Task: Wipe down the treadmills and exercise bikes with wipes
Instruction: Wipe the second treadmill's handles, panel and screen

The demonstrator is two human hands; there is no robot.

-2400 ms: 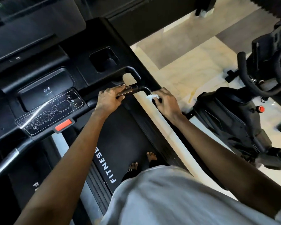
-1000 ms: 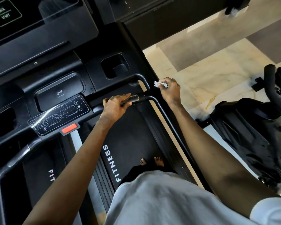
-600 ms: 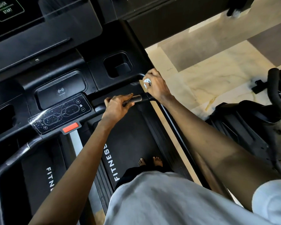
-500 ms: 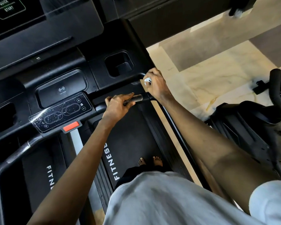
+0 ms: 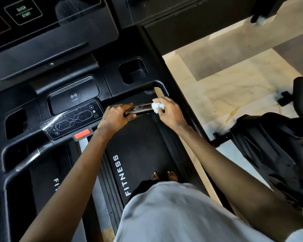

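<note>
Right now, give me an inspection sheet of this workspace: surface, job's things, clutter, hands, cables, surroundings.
Surface: black belt with bare feet standing on it; console glossy, with specks.
Job's things: white wipe, bunched, against the right end of the bar; bike off to the right, no hand on it.
Clutter: nothing seen.
Hands: left hand grips the bar; right hand holds the wipe on it.
Cables: nothing seen.
Surroundings: marble floor right of the belt.
</note>
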